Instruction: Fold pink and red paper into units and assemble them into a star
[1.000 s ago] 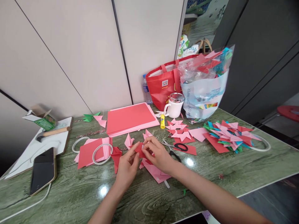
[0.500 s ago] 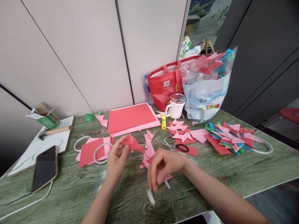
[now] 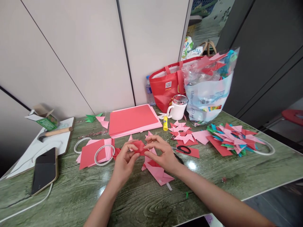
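My left hand (image 3: 124,162) and my right hand (image 3: 161,154) meet above the green marbled table (image 3: 142,201), both pinching a small folded red paper piece (image 3: 139,147). Under the hands lie loose pink and red folded papers (image 3: 157,171). Black-handled scissors (image 3: 182,149) rest just right of my right hand. A stack of red and pink sheets (image 3: 132,121) lies behind the hands.
A phone (image 3: 44,170) on a cable lies at the left, near a white board with a hammer (image 3: 55,133). White rings (image 3: 104,154) sit on red paper. A glue stick (image 3: 165,123), white mug (image 3: 178,108), red bag (image 3: 165,86), plastic bag (image 3: 208,88) and pile of folded pieces (image 3: 233,138) stand right.
My right hand had dropped toward the table's front edge half a second ago; it has come back up to the red piece, which my left hand kept holding.
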A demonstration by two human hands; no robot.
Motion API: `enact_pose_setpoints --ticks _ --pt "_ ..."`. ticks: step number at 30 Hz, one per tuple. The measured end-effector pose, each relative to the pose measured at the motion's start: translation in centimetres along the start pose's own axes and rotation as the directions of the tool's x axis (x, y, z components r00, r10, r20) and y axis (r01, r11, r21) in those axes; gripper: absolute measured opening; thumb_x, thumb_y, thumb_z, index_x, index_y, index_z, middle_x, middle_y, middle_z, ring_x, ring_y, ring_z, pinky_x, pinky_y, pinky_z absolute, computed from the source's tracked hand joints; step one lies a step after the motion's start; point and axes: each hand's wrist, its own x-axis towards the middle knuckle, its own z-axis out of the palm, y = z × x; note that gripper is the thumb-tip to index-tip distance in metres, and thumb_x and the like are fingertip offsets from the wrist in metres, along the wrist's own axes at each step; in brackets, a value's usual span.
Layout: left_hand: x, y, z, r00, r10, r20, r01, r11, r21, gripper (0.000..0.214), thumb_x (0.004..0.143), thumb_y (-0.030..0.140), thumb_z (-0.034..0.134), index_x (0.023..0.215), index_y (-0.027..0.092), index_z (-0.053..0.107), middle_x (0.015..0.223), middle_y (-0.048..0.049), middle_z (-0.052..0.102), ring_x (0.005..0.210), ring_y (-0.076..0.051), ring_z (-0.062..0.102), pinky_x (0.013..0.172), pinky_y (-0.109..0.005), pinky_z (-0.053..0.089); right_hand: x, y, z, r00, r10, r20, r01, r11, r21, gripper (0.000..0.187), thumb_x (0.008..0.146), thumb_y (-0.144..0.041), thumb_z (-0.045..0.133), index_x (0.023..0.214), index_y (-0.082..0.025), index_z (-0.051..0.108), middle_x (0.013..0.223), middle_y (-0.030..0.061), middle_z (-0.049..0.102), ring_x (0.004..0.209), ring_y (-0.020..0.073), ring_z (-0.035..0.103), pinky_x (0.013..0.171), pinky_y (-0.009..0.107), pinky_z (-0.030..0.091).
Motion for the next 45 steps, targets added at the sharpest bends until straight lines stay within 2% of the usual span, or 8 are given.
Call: enact_pose_setpoints --ticks 6,12,17,22,30,36,38,45 --pt "-0.3 0.0 -0.2 0.999 -0.039 0.027 0.039 0.999 0.021 0.018 0.071 0.024 0.065 0.068 0.018 0.048 0.064 0.0057 0.048 0.055 -0.007 0.048 0.053 -0.017 0.04 0.1 0.5 0.1 0.985 0.171 0.026 -0.173 0.972 0.158 0.005 0.077 -0.021 0.063 0.079 -0.019 0.067 0.081 0.0043 0.065 0.078 0.0162 0.06 0.07 0.03 0.05" --pt "0.0 0.6 -0.3 0.998 -0.055 -0.003 0.055 0.998 0.009 0.009 0.07 0.023 0.064 0.075 0.016 0.06 0.081 -0.0004 0.06 0.072 -0.012 0.059 0.068 -0.022 0.047 0.3 0.8 -0.1 0.965 0.259 0.031 -0.26 0.946 0.193 0.008 0.076 -0.025 0.062 0.079 -0.019 0.066 0.084 0.005 0.066 0.081 0.017 0.061 0.073 0.03 0.049" --pt "0.6 0.1 -1.0 0.977 -0.084 -0.194 0.078 0.996 -0.035 0.027 0.068 0.027 0.067 0.092 0.019 0.057 0.081 0.0007 0.062 0.065 -0.012 0.061 0.064 -0.023 0.048 0.6 2.3 -1.3 0.928 0.358 -0.1 -0.37 0.918 -0.146 0.013 0.079 -0.024 0.053 0.085 -0.017 0.063 0.09 0.0071 0.068 0.08 0.0184 0.063 0.071 0.031 0.048" --pt "0.6 -0.2 -1.5 0.958 -0.16 -0.236 0.136 0.984 -0.116 0.04 0.065 0.027 0.07 0.101 0.018 0.055 0.08 0.0002 0.063 0.068 -0.013 0.062 0.067 -0.026 0.049 0.6 3.0 -2.3 0.83 0.556 0.035 -0.442 0.695 -0.567 0.016 0.076 -0.024 0.058 0.092 -0.021 0.06 0.078 0.0011 0.07 0.076 0.0195 0.064 0.063 0.028 0.04" --pt "0.0 0.8 -1.5 0.928 -0.329 0.175 0.366 0.896 -0.251 0.037 0.065 0.022 0.074 0.098 0.017 0.059 0.082 -0.0022 0.064 0.071 -0.011 0.059 0.068 -0.023 0.045 0.4 1.9 -1.7 0.734 0.652 0.188 -0.403 0.642 -0.653 0.034 0.064 -0.022 0.068 0.096 -0.02 0.056 0.071 -0.0028 0.071 0.077 0.0191 0.064 0.059 0.025 0.032" --pt "-1.0 0.3 -0.4 0.716 -0.314 0.623 0.432 0.901 -0.042 0.026 0.071 0.024 0.07 0.093 0.015 0.058 0.061 0.0035 0.054 0.05 -0.005 0.041 0.049 -0.019 0.027 0.5 1.7 -1.5 0.691 0.701 0.178 -0.412 0.583 -0.7 0.039 0.062 -0.024 0.071 0.099 -0.02 0.057 0.072 -0.0016 0.072 0.086 0.0227 0.062 0.065 0.027 0.031" --pt "-1.2 0.2 0.0 0.668 -0.32 0.672 0.42 0.907 0.015 0.026 0.072 0.026 0.069 0.093 0.015 0.058 0.057 0.0051 0.05 0.048 -0.005 0.036 0.047 -0.019 0.022 0.5 1.6 -1.4 0.687 0.708 0.166 -0.408 0.564 -0.718 0.038 0.062 -0.026 0.071 0.097 -0.02 0.058 0.072 -0.0008 0.072 0.092 0.0247 0.06 0.068 0.028 0.031" --pt "-1.3 0.0 0.6 0.608 -0.309 0.731 0.396 0.916 0.058 0.024 0.072 0.029 0.068 0.091 0.017 0.059 0.06 0.0057 0.051 0.049 -0.005 0.038 0.049 -0.018 0.027 0.7 1.6 -1.6 0.649 0.735 0.198 -0.452 0.582 -0.676 0.026 0.059 -0.027 0.071 0.083 -0.019 0.064 0.07 -0.0005 0.072 0.08 0.021 0.064 0.065 0.025 0.035"
